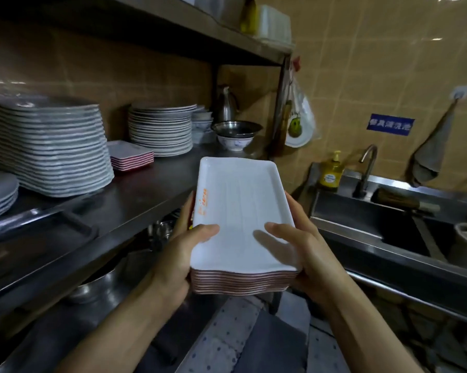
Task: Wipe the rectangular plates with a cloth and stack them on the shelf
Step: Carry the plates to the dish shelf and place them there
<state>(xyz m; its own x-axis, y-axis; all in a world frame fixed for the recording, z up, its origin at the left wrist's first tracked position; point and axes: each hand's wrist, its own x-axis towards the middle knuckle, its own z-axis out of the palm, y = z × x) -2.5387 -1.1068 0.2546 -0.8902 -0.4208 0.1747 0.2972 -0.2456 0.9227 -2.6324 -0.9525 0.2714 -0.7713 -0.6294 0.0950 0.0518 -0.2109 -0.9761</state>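
A stack of several white rectangular plates [239, 211] with reddish undersides hangs in the air in front of the steel shelf [135, 200]. My left hand [178, 254] grips the stack's left side, thumb on the top plate. My right hand [302, 249] grips its right side the same way. Orange print runs along the top plate's left rim. A smaller stack of similar red-edged rectangular plates [131, 154] sits on the shelf further back. No cloth is in my hands.
Tall stacks of white plates [49, 146] and round plates [161, 127] stand on the shelf, with bowls [236, 133] behind. A steel sink [388, 227] with tap and yellow soap bottle [330, 170] lies right. A grey cloth [431, 152] hangs on the tiled wall.
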